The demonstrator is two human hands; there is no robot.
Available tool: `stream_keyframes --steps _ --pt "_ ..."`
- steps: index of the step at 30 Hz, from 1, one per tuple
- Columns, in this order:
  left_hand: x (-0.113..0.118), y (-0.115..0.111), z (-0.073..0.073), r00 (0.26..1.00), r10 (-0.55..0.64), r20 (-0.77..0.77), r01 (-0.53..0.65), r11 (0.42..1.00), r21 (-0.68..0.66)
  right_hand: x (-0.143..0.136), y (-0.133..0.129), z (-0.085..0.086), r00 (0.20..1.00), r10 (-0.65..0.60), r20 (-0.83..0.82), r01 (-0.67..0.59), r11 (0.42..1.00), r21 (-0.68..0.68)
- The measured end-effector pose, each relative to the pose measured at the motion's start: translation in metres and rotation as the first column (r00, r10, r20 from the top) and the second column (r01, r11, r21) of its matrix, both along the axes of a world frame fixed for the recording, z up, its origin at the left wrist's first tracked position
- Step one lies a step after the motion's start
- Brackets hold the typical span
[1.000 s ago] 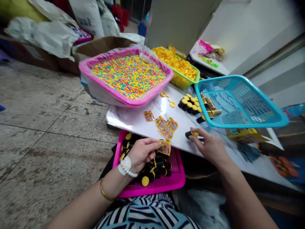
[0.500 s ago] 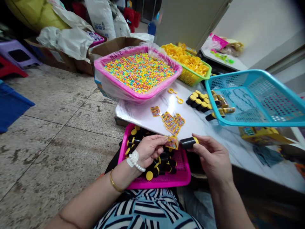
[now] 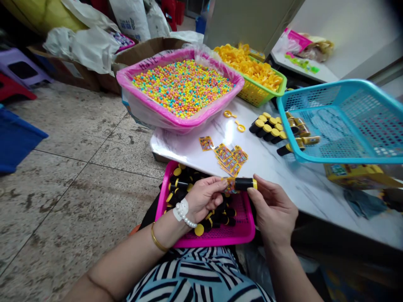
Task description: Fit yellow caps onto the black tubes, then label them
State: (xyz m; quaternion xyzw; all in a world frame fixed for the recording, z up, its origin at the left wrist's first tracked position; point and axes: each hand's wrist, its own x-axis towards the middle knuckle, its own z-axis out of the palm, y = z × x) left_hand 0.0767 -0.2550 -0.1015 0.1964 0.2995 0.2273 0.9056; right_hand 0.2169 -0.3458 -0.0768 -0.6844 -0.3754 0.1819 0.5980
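My left hand [image 3: 206, 195] pinches a printed yellow label sleeve [image 3: 231, 185] by its left end. My right hand [image 3: 273, 205] grips the yellow-capped end of a small black tube [image 3: 244, 183], held level. The tube's left end sits at the sleeve's right opening; how far inside it is I cannot tell. Below both hands is a pink basket [image 3: 217, 242] with many black tubes with yellow caps. Just beyond, a fanned pile of labels [image 3: 232, 159] lies on the white marbled table [image 3: 185, 149], with another label [image 3: 206, 143] to its left.
A pink tub [image 3: 192, 122] of coloured beads stands at the far left of the table. Behind it is a green basket [image 3: 258, 96] of yellow plastic pieces. Capped tubes [image 3: 267, 127] stand grouped beside a blue basket [image 3: 346, 159] at right. Two yellow rings [image 3: 241, 127] lie mid-table.
My right hand has moved left, bringing the black tube against the label sleeve. The sleeve now lines up with the tube. The view has shifted slightly.
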Motion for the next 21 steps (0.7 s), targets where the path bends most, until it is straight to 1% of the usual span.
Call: stream_keyframes --steps 4,8,10,11,13,16,18,19,21 --pt "-0.001 0.003 -0.002 1.000 0.012 0.014 -0.012 1.000 0.005 0.001 0.003 -0.002 0.996 0.035 -0.082 -0.039 0.998 -0.050" --pt "0.000 0.001 -0.003 0.999 0.034 0.005 -0.034 0.999 -0.022 0.005 0.006 -0.005 0.966 0.072 -0.246 -0.099 0.990 -0.101" --pt "0.001 -0.001 -0.003 0.999 0.050 0.002 -0.050 0.998 -0.025 0.003 0.007 -0.005 0.949 0.061 -0.308 -0.094 0.991 -0.096" --pt "0.002 -0.002 -0.003 0.998 0.058 0.006 -0.058 0.998 -0.027 0.001 0.008 -0.005 0.949 0.049 -0.312 -0.081 0.993 -0.090" --pt "0.002 -0.004 -0.003 0.997 0.076 0.018 -0.076 0.996 -0.036 -0.005 0.007 -0.004 0.968 0.019 -0.248 -0.037 0.997 -0.072" --pt "0.001 -0.006 -0.002 0.992 0.124 0.038 -0.121 0.990 -0.068 -0.013 0.003 -0.004 0.999 -0.028 -0.035 0.028 0.999 -0.016" --pt "0.000 -0.006 -0.001 0.986 0.159 0.050 -0.154 0.984 -0.086 -0.017 -0.001 -0.005 0.998 -0.029 0.061 0.029 1.000 0.005" --pt "0.000 -0.007 -0.001 0.984 0.173 0.053 -0.168 0.982 -0.087 -0.018 -0.003 -0.006 0.997 -0.024 0.078 0.024 1.000 0.006" --pt "-0.001 -0.009 -0.001 0.982 0.184 0.045 -0.181 0.982 -0.062 -0.020 -0.006 -0.009 0.998 -0.025 0.063 0.025 1.000 0.012"
